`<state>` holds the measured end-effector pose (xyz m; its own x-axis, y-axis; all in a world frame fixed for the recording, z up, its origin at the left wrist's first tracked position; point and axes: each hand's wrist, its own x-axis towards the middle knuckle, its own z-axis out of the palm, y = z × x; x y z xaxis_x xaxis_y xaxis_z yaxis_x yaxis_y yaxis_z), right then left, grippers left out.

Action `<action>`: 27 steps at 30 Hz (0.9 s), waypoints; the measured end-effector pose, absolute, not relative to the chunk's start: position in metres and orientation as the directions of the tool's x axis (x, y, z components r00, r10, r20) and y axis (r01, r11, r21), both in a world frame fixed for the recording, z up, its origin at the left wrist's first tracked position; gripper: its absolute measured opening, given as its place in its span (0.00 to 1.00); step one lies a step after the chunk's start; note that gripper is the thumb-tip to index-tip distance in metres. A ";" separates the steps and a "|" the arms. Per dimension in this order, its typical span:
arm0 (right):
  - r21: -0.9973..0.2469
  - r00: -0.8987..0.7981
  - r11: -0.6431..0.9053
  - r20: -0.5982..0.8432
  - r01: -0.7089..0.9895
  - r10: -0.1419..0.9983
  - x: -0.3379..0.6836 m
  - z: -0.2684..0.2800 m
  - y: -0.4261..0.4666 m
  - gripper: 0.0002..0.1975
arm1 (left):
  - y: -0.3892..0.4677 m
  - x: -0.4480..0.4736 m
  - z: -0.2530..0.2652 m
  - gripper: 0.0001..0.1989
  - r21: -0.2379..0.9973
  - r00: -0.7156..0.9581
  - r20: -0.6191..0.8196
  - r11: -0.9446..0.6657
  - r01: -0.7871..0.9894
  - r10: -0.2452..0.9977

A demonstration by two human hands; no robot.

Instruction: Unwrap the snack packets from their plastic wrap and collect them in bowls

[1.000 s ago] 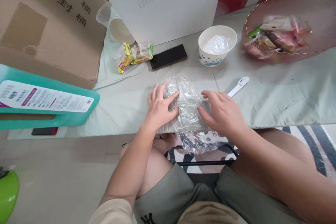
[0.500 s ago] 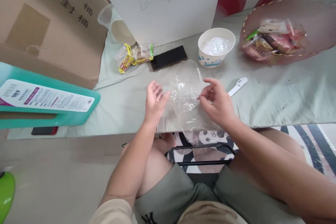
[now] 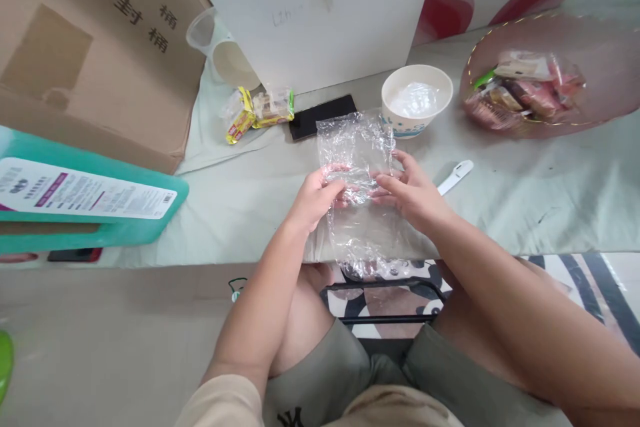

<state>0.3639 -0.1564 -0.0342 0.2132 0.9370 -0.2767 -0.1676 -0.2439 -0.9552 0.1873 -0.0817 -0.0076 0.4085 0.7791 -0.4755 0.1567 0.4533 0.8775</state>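
Note:
A clear, crinkled plastic bag (image 3: 357, 147) spans the gap between my hands and droops over the table's front edge. My left hand (image 3: 315, 197) grips its left side, thumb on top and fingers behind the film. On the other side my right hand (image 3: 413, 193) pinches it between thumb and fingers. Just beyond the bag stands a paper bowl (image 3: 417, 103) with clear plastic film inside. To the right of my right hand lies a white folding knife-like tool (image 3: 456, 177); its exact kind is unclear. A black phone (image 3: 320, 117) rests behind the bag.
Yellow-wrapped snacks (image 3: 257, 110) lie left of the phone. A pink glass bowl (image 3: 607, 80) with packaged snacks stands right. White box (image 3: 320, 20), cardboard box (image 3: 115, 67) and clear plastic cup (image 3: 200, 30) line the back. A teal jug (image 3: 165, 203) lies at left.
My left hand has moved right and taken hold of the plastic bag, which was held by the right hand alone. The bag is now gathered between both hands.

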 end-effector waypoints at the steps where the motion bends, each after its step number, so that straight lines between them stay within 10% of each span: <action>1: -0.932 0.154 -0.296 -0.330 -0.208 0.931 0.365 -0.032 -0.155 0.29 | -0.080 0.186 -0.008 0.16 0.893 0.424 -0.448 0.415 0.174 0.787; 6: -0.920 0.038 -0.386 -0.389 -0.066 0.921 0.366 -0.023 -0.151 0.09 | -0.074 0.172 -0.010 0.17 0.946 0.538 -0.324 0.268 0.183 0.778; 11: -0.968 0.260 -0.246 -0.227 0.046 0.939 0.364 -0.027 -0.152 0.13 | -0.075 0.161 -0.010 0.31 0.940 0.670 -0.341 0.227 0.254 0.660; 18: -1.000 0.336 0.002 -0.003 -0.015 0.942 0.368 -0.030 -0.151 0.06 | -0.071 0.167 -0.018 0.10 0.990 0.480 -0.134 0.140 0.023 0.867; 27: -0.989 0.316 0.028 0.072 0.143 0.946 0.380 -0.030 -0.150 0.07 | -0.065 0.173 -0.015 0.14 0.973 0.417 -0.162 0.214 -0.081 0.894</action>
<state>0.3801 -0.1503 -0.0301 0.3156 0.9461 0.0725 0.1426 0.0282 -0.9894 0.1732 -0.0651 -0.0147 0.4167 0.8945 -0.1622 -0.0814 0.2144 0.9733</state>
